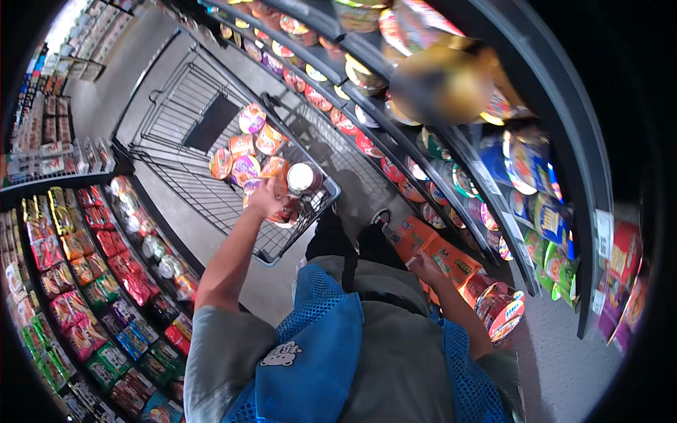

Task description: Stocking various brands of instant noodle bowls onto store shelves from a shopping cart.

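Note:
My left hand (265, 200) reaches down into the metal shopping cart (185, 176). Its fingers curl against a reddish instant noodle cup (285, 213), whose side they partly cover. Around it lie several orange and purple noodle cups (246, 169), and a white-lidded cup (301, 178) stands by the cart's near corner. Close to my right hip, my right hand (424, 268) is closed on the edge of an orange bag (438, 252) with printing on it; a small pale bit shows at the fingers. A red noodle bowl (499, 315) shows at the bag's lower end.
Shelves of noodle bowls and packets (536, 166) rise close on my right. A lower rack of colourful packets (116, 271) stands on my left, and more shelving (53, 116) is farther off. My shoe (381, 216) is on the grey floor between cart and shelves.

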Demonstrator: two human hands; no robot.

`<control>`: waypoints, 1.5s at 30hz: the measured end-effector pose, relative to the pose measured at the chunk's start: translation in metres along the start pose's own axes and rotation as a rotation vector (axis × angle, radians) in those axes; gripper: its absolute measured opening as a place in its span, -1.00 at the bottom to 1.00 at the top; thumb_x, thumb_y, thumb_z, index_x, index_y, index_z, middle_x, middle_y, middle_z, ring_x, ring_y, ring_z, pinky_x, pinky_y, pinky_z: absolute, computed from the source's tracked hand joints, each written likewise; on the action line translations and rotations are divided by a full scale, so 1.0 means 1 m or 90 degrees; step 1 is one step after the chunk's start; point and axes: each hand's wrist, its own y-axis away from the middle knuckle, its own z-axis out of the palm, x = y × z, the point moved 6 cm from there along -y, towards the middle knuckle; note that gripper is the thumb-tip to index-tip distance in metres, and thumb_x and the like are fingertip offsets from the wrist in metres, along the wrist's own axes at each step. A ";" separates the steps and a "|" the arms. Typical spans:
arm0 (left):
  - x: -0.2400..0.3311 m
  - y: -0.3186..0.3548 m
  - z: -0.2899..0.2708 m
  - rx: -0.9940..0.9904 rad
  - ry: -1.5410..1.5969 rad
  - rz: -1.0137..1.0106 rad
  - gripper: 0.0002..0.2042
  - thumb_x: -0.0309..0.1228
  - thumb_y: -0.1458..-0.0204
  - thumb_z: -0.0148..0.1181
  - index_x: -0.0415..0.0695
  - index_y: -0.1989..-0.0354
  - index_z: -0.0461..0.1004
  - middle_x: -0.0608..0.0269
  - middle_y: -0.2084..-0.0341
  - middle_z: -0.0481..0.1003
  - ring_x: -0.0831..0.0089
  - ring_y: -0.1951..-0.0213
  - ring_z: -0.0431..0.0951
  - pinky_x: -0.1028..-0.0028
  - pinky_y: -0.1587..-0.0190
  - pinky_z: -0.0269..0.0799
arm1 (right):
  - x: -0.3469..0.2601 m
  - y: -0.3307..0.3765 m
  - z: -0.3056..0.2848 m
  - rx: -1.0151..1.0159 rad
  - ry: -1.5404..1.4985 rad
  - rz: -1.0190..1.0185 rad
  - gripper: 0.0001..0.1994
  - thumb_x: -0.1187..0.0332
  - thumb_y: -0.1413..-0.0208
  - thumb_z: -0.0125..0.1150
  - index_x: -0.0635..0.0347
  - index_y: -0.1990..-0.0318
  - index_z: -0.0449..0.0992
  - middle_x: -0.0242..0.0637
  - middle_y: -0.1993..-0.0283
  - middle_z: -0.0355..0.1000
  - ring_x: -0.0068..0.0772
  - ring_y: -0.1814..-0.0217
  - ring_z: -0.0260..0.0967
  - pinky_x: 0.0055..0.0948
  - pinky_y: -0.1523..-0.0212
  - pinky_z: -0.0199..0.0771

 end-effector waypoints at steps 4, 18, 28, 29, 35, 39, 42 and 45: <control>-0.013 -0.003 0.049 -0.096 0.046 -0.189 0.19 0.08 0.28 0.50 0.19 -0.52 -0.20 -0.21 -0.41 0.03 -0.05 -0.36 0.25 0.17 -0.29 0.33 | 0.026 -0.003 0.016 -0.001 0.211 0.024 -0.57 0.11 -0.22 0.10 0.11 -0.16 0.39 -0.01 0.01 0.54 -0.02 -0.06 0.51 -0.17 0.01 0.51; 0.026 0.028 -0.127 0.224 0.704 0.233 -0.22 -0.58 0.20 0.50 -0.18 -0.20 0.11 0.08 -0.04 0.36 0.31 -0.09 0.44 0.30 -0.20 0.40 | -0.120 -0.013 0.057 -0.014 -0.006 -0.125 -0.61 0.17 -0.26 0.14 0.17 -0.14 0.41 -0.14 0.22 0.55 -0.28 0.10 0.53 -0.26 0.07 0.49; 0.327 0.198 -0.382 0.273 0.597 0.900 0.10 -0.03 0.43 0.70 -0.06 -0.22 -0.03 0.09 -0.11 0.21 0.18 -0.22 0.32 0.16 -0.28 0.32 | -0.151 -0.017 0.042 -0.090 -0.092 -0.196 -0.46 -0.09 -0.34 -0.09 0.23 -0.09 0.50 -0.01 -0.04 0.52 -0.13 -0.07 0.46 -0.18 -0.10 0.39; 0.367 0.217 -0.389 0.271 0.564 0.949 0.10 -0.06 0.42 0.70 -0.06 -0.24 -0.03 0.09 -0.12 0.21 0.19 -0.23 0.31 0.16 -0.28 0.31 | -0.155 -0.014 0.030 -0.046 -0.087 -0.229 -0.45 -0.11 -0.32 -0.04 0.22 -0.09 0.50 -0.02 -0.03 0.52 -0.15 -0.06 0.46 -0.19 -0.09 0.40; 0.583 0.302 -0.376 0.122 0.590 1.076 -0.04 -0.38 0.28 0.62 -0.08 -0.28 0.02 0.06 -0.12 0.29 0.28 -0.18 0.35 0.23 -0.24 0.34 | -0.122 -0.002 -0.002 0.047 -0.236 -0.284 -0.53 -0.03 -0.30 0.06 0.19 -0.10 0.48 -0.12 -0.05 0.51 -0.27 -0.13 0.44 -0.29 -0.12 0.39; 0.659 0.321 -0.358 0.066 0.553 1.070 -0.10 -0.40 0.17 0.57 -0.18 -0.29 0.02 0.01 -0.09 0.32 0.28 -0.12 0.45 0.29 -0.19 0.43 | -0.084 0.005 -0.012 0.127 -0.234 -0.253 -0.54 -0.02 -0.29 0.10 0.17 -0.10 0.48 -0.12 -0.06 0.51 -0.25 -0.14 0.45 -0.29 -0.14 0.40; 0.690 0.334 -0.349 0.068 0.542 1.112 -0.01 -0.35 0.16 0.58 -0.23 -0.36 -0.06 -0.10 -0.11 0.34 0.21 -0.15 0.45 0.26 -0.22 0.41 | -0.058 -0.005 -0.003 0.170 -0.253 -0.230 -0.53 -0.03 -0.28 0.12 0.17 -0.11 0.49 -0.11 -0.08 0.50 -0.21 -0.17 0.45 -0.28 -0.18 0.39; 0.704 0.354 -0.337 0.023 0.523 1.115 0.08 -0.30 0.17 0.59 -0.25 -0.41 -0.15 -0.19 -0.13 0.34 0.16 -0.17 0.45 0.23 -0.24 0.40 | -0.050 -0.008 0.003 0.175 -0.279 -0.219 -0.52 -0.04 -0.26 0.14 0.16 -0.11 0.49 -0.09 -0.10 0.49 -0.17 -0.18 0.45 -0.27 -0.19 0.38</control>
